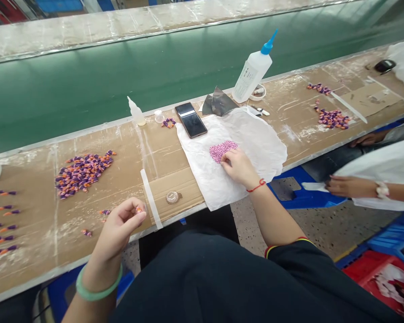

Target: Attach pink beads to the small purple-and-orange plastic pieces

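My left hand is closed above the cardboard-covered bench, with a small orange-and-purple piece pinched between thumb and forefinger. My right hand reaches into a heap of tiny pink-and-white pieces on a white plastic sheet. Its fingertips are pressed together at the heap's edge; whatever they grip is too small to make out. Between my hands, a small round clear dish sits on a cardboard patch. Two loose orange-and-purple bits, one of them a purple piece, lie near my left hand.
A large orange-and-purple pile lies left, beside rows of twisted pieces. Behind the sheet are a phone, a blue-tipped bottle and a small squeeze bottle. A co-worker's hand is at right. A green belt runs behind.
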Demonstrator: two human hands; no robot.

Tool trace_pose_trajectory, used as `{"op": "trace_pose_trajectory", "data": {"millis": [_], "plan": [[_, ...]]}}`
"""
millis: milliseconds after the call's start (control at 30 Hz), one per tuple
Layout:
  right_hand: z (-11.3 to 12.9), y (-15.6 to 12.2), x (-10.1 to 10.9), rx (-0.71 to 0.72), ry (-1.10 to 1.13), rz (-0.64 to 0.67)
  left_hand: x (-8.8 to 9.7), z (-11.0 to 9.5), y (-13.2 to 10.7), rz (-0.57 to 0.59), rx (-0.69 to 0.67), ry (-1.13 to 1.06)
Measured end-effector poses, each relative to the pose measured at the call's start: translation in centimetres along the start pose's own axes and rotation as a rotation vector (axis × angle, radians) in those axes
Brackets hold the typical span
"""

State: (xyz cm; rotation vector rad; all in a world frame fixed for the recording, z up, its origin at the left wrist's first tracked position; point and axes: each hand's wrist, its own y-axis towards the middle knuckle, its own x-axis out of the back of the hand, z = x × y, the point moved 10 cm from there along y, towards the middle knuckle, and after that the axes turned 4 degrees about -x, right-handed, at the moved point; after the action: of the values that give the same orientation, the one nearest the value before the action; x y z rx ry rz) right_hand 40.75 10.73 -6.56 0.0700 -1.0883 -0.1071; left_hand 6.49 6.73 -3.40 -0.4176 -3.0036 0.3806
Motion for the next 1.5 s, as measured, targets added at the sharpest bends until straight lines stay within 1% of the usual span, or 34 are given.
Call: {"op": "trace_pose_trajectory", "data": {"millis": [167,233,300,333,400,467,533,633,700,767,933,1100,1200,1300,1367,1400,1433,1500], "plan": [[0.5,0.0,-0.4,0.015,-0.046,-0.014,-2.5,1.0,-0.1,0.126,0.032,0.040],[1.0,-0.3,-0.1,0.024,-0.044,-0.021,-3.7,1.0,0.2,0.165,0.025,0.053],[2.0,-0.9,0.5,0.048,-0.020,-0.019,-5.0,0.4,0.5,0.190,0.001,0.071],[2.8,-1.3,0.9,0.066,-0.003,-0.013,-5.7,-0.1,0.7,0.202,-0.016,0.078],[5.2,-2.3,1.8,0.135,0.055,0.000,-7.2,-1.2,1.1,0.238,-0.048,0.078],[8.6,-3.5,3.1,0.261,0.142,-0.002,-8.9,-2.2,1.4,0.283,-0.066,0.068],[12.1,-4.7,4.4,0.398,0.218,-0.010,-9.9,-3.0,1.7,0.296,-0.093,0.081],[16.0,-6.2,5.2,0.533,0.238,-0.014,-10.3,-4.1,2.0,0.248,-0.179,0.154],[17.5,-6.7,5.3,0.583,0.207,-0.026,-10.2,-4.5,1.9,0.225,-0.227,0.199],[18.3,-7.0,5.2,0.615,0.165,-0.039,-10.2,-4.6,1.7,0.228,-0.253,0.227],[19.3,-7.6,4.7,0.669,0.038,-0.025,-10.0,-5.0,1.2,0.235,-0.320,0.295],[19.6,-7.8,4.3,0.661,-0.080,0.010,-10.1,-5.9,0.9,0.226,-0.410,0.355],[19.7,-7.8,4.2,0.660,-0.068,0.013,-10.2,-6.3,0.8,0.200,-0.485,0.400],[19.7,-7.6,4.5,0.642,0.050,-0.001,-10.2,-6.9,0.4,0.157,-0.586,0.467],[19.1,-7.1,5.1,0.565,0.223,0.014,-10.0,-7.9,-0.3,0.101,-0.729,0.546],[18.5,-6.6,5.2,0.487,0.339,0.050,-9.9,-8.7,-1.0,0.063,-0.834,0.601],[17.6,-6.1,5.0,0.383,0.470,0.113,-10.0,-9.4,-1.9,0.027,-0.956,0.667],[16.2,-5.6,3.3,0.146,0.721,0.328,-10.3,-10.7,-3.8,-0.020,-1.204,0.817]]}}
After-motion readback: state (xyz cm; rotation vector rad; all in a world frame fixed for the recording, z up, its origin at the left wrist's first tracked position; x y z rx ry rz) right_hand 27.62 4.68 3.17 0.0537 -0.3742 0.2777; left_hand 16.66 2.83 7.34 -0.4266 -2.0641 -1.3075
